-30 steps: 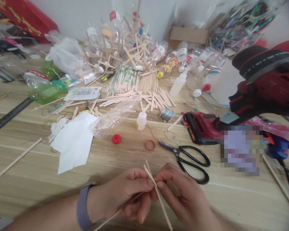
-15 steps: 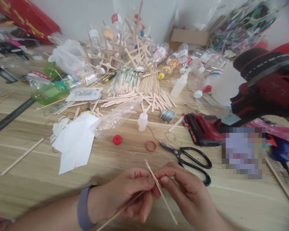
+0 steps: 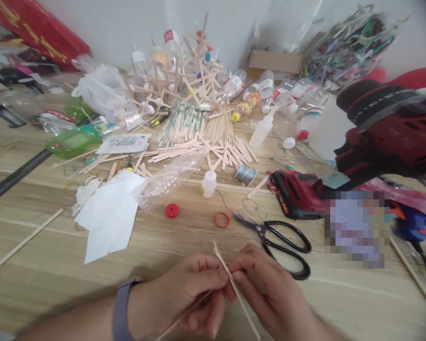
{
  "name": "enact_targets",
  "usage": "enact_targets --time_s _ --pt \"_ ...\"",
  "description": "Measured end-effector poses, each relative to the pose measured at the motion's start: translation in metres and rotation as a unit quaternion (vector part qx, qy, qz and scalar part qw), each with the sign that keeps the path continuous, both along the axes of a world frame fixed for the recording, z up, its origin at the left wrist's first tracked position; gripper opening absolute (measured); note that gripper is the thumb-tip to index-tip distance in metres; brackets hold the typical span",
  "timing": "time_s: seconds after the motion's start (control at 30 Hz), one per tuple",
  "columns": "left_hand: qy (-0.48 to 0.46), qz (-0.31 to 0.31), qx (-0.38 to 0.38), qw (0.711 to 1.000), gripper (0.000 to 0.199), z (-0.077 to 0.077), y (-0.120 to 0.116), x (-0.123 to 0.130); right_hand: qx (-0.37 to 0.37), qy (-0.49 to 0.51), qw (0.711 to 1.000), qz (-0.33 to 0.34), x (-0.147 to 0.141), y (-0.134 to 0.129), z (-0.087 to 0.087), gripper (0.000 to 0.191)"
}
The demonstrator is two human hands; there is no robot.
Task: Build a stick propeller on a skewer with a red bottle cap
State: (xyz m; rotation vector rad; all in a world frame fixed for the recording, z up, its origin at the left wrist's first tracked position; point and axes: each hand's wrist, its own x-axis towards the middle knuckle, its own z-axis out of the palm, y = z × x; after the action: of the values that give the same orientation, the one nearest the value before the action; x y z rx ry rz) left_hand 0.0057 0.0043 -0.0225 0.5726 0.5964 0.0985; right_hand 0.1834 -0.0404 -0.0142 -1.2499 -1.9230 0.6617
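Observation:
Low in the middle of the head view, my two hands meet over thin wooden sticks. My left hand (image 3: 199, 289) is closed, thumb and fingers pinching where the sticks cross. One wooden stick (image 3: 243, 303) slants from the upper left down to the right between the hands. Another wooden stick (image 3: 184, 316) runs under my left fingers toward the lower left. My right hand (image 3: 266, 289) pinches the slanted stick near the crossing from the other side. The fingers hide how the sticks join. Black-handled scissors (image 3: 270, 237) lie just beyond my right hand.
Ahead lie a red ring (image 3: 222, 219), a red cap (image 3: 172, 210), a small glue bottle (image 3: 209, 183) and a thread spool (image 3: 246, 174). White paper (image 3: 110, 218) and a single stick (image 3: 30, 237) are left. A red power drill (image 3: 386, 142) stands right. Flat sticks (image 3: 184, 150) and bottles fill the back.
The whole view has shifted slightly, and the hands with the sticks sit a little lower. My fingers keep their pinch at the crossing; nothing else has visibly moved.

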Motion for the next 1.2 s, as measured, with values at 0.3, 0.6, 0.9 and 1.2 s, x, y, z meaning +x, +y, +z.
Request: enact_targets --time_s 0.3,0.6,0.9,1.2 --pt "0.005 0.016 0.011 1.000 0.043 0.002 -0.002 0.002 0.024 -0.027 0.999 0.001 -0.001 -0.003 -0.007 0.018" --pt "0.006 0.027 -0.006 1.000 0.036 0.004 0.000 0.004 0.037 -0.028 0.999 0.001 0.003 -0.003 -0.015 0.020" --pt "-0.003 0.017 0.008 1.000 0.036 0.000 0.000 0.002 0.034 -0.036 0.999 0.011 -0.001 -0.001 -0.005 0.019" --pt "0.007 0.014 0.016 1.000 0.036 0.002 0.000 0.001 0.046 -0.047 0.998 -0.002 -0.002 -0.004 -0.006 0.019"
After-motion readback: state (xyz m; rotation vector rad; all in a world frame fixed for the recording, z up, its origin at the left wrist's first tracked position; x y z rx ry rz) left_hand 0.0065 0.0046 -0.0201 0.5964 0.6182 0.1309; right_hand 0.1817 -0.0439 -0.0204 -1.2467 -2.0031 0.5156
